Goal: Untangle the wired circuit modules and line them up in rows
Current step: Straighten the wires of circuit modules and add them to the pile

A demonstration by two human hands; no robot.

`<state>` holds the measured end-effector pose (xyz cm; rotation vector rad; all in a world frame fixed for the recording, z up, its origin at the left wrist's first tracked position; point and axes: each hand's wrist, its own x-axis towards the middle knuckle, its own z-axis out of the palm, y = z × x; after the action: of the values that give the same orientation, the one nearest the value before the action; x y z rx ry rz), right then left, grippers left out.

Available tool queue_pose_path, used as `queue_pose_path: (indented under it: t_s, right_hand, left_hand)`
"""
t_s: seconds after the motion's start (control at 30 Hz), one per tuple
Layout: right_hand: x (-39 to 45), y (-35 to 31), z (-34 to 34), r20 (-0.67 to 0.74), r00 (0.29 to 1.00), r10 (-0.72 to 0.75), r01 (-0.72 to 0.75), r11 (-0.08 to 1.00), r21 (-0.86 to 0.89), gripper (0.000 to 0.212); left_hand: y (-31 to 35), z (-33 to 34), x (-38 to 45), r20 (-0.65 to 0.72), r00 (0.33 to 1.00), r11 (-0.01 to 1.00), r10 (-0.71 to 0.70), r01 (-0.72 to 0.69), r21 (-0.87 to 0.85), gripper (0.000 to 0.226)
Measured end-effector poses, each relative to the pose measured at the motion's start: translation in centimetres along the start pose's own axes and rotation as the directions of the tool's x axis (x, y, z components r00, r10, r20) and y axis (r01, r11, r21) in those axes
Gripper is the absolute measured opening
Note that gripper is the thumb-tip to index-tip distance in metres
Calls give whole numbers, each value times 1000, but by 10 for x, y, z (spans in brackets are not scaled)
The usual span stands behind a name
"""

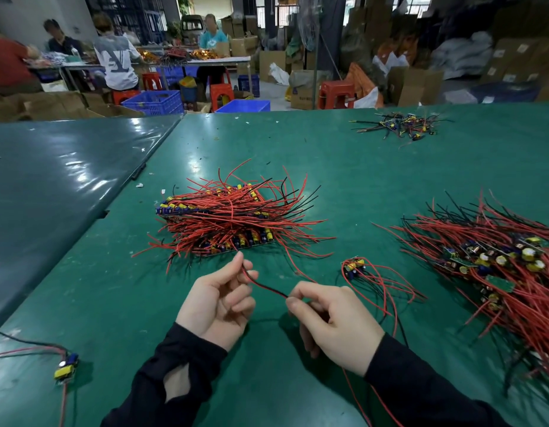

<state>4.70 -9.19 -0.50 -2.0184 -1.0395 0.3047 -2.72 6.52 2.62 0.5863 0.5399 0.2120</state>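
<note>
A stacked pile of circuit modules (230,217) with red and black wires lies mid-table on the green mat. My left hand (217,300) pinches a red and black wire pair (267,288) near the pile's front edge. My right hand (331,322) pinches the same pair further along, its fingers curled. A small bunch of modules (355,266) with looping wires lies just right of my hands. A large tangled heap of modules (498,263) spreads across the right side.
A lone module (65,368) with wires lies at the near left. A small cluster of modules (402,124) sits at the far right of the green table (344,167). Beyond it are people at another table, blue crates, red stools and cardboard boxes.
</note>
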Motion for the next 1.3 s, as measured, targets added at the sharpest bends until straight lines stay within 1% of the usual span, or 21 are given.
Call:
queue_pose_path:
  t_s: [0.13, 0.27, 0.43, 0.6, 0.7, 0.77, 0.8, 0.83, 0.9, 0.97, 1.0, 1.03, 1.1, 1.17, 1.2, 1.23, 1.27, 1.3]
  right_hand:
    - [-1, 0, 0, -11, 1000, 2, -2, 1000, -30, 22]
    - [0, 0, -2, -38, 999, 26, -28, 998, -47, 18]
    - [-2, -3, 0, -25, 999, 32, -35, 992, -123, 18]
    - [-1, -3, -2, 5, 999, 38, -38, 999, -20, 18]
    - [-3, -7, 1, 70, 997, -18, 17, 1000, 9, 20]
    - [-5, -11, 3, 124, 990, -63, 46, 990, 131, 21]
    - [-6, -13, 3, 137, 988, -75, 48, 980, 193, 22]
    - [-7, -15, 2, 140, 986, -91, 56, 970, 238, 22]
    - [-8, -20, 0, 150, 981, -122, 74, 955, 288, 21]
    - [-10, -25, -1, 174, 974, -143, 77, 937, 341, 20]
    - [-11, -26, -1, 189, 970, -153, 75, 927, 369, 20]
    - [-12, -29, -1, 204, 965, -163, 70, 916, 396, 20]
    - [-13, -33, -1, 232, 957, -172, 46, 884, 465, 20]
    - [-14, -35, -2, 250, 952, -174, 3, 827, 562, 19]
    - [-14, -36, -3, 255, 951, -177, -14, 796, 605, 19]
    - [-14, -36, -4, 257, 950, -180, -27, 770, 638, 19]
    - [-14, -36, -4, 258, 949, -183, -35, 750, 661, 20]
    - [-14, -36, -4, 261, 947, -185, -42, 737, 675, 20]
  left_hand:
    - [0, -2, -1, 73, 996, 998, -50, 48, 35, 24]
    - [0, -1, 0, 82, 995, 998, -47, 44, 38, 28]
    - [2, -2, -3, 88, 995, 991, -47, 36, 129, 30]
    - [3, -1, -1, 20, 1000, 997, -20, 19, 78, 28]
    - [6, -4, 0, 0, 999, 997, -33, 33, 74, 31]
    - [8, -7, 3, -94, 996, 996, 11, -3, 84, 32]
    - [8, -8, 5, -143, 988, 993, 55, -39, 111, 31]
    - [7, -9, 6, -174, 978, 984, 114, -87, 156, 30]
    - [3, -9, 8, -182, 946, 935, 270, -213, 283, 26]
    - [-2, -9, 8, -124, 882, 830, 455, -370, 419, 24]
    - [-4, -9, 8, -72, 835, 749, 546, -448, 488, 25]
    - [-6, -9, 8, -10, 778, 647, 628, -515, 562, 26]
    - [-9, -12, 9, 139, 645, 382, 752, -597, 705, 27]
    - [-15, -15, 11, 291, 511, 93, 809, -600, 795, 30]
    - [-18, -16, 11, 360, 452, -32, 816, -587, 809, 31]
    - [-20, -16, 11, 421, 407, -127, 811, -579, 805, 31]
    - [-22, -17, 10, 466, 377, -193, 800, -573, 796, 30]
    - [-22, -18, 11, 494, 360, -235, 791, -567, 789, 29]
